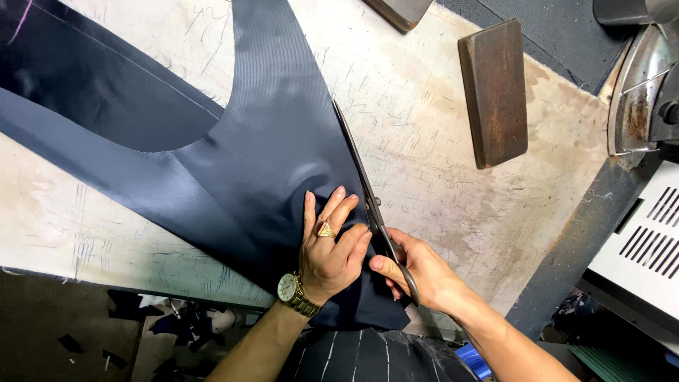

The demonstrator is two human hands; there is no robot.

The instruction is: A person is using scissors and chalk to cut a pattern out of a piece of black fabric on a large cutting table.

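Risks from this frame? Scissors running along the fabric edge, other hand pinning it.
1. The left hand presses the dark satin fabric right beside the scissors; its fingers might get nicked.
2. The fabric looks slippery and lies flat only under that hand, so it may shift and the cut wander.
3. The fabric's near end overhangs the table edge; its weight may drag it.

Scarred worktable [438, 163] (chalk-marked), scrap-littered floor [85, 339].

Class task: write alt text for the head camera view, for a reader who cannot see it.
A right hand runs long metal scissors along the edge of dark navy satin fabric, which a left hand with a gold ring and wristwatch presses flat on a scratched pale worktable. A rusty rectangular metal block lies nearby.
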